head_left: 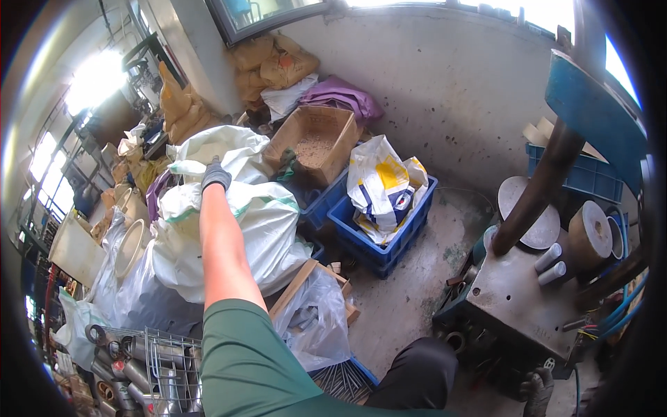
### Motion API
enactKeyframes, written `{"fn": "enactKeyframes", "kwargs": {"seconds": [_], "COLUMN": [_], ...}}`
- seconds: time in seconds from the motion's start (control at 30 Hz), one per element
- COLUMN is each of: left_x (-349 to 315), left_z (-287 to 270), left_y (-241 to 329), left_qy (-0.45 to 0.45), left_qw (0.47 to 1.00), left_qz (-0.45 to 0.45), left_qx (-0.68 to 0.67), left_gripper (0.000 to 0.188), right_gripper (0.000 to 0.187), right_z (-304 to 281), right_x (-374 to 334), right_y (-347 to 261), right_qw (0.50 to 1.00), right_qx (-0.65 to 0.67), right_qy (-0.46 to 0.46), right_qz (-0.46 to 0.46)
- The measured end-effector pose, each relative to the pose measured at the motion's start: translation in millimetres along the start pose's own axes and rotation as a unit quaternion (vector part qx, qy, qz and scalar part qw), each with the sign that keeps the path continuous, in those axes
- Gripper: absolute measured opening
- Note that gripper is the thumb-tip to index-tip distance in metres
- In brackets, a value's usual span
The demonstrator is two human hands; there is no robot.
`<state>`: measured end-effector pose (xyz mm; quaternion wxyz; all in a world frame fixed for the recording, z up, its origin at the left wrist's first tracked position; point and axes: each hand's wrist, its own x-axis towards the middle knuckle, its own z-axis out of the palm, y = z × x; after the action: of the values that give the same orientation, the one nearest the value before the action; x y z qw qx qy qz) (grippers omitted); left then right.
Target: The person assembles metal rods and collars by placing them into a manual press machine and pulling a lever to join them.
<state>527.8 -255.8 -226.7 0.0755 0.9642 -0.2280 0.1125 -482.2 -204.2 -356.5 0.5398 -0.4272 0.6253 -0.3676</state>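
Note:
My left arm reaches far forward over a large white woven sack (pixel 229 208) with green edging. At its end my left hand (pixel 216 175), in a grey glove, is closed on a gathered fold of the sack's upper part. Its fingertips are mostly hidden behind the back of the hand. Low at the right edge of the view is my right hand (pixel 537 393) in a dark glove, beside a metal machine table (pixel 524 306). Its fingers are too dark and cut off to read. A small shiny metal piece (pixel 549 363) shows just above it.
Right of the sack stand an open cardboard box (pixel 340 142) of granules and a blue crate (pixel 389 258) with a printed bag. Nearer lie a clear plastic bag (pixel 313 320) and metal rods (pixel 344 381). A wire basket (pixel 163 361) of metal parts sits lower left.

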Motion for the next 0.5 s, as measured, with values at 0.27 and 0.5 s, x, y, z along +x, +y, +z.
{"fn": "enactKeyframes", "kwargs": {"seconds": [0.27, 0.5], "left_x": [-65, -151], "left_z": [30, -26], "left_y": [-24, -36], "left_qy": [-0.052, 0.170], "left_qw": [0.990, 0.976], "left_qz": [0.002, 0.123], "left_qx": [0.128, 0.064], "left_gripper": [0.039, 0.021], "right_gripper": [0.032, 0.033], "right_z": [-23, -41], "right_x": [0, -23], "right_y": [29, 29], "right_qw": [0.999, 0.997], "right_qx": [-0.007, -0.026], "right_qy": [-0.045, -0.065], "right_qz": [0.015, -0.030]}}
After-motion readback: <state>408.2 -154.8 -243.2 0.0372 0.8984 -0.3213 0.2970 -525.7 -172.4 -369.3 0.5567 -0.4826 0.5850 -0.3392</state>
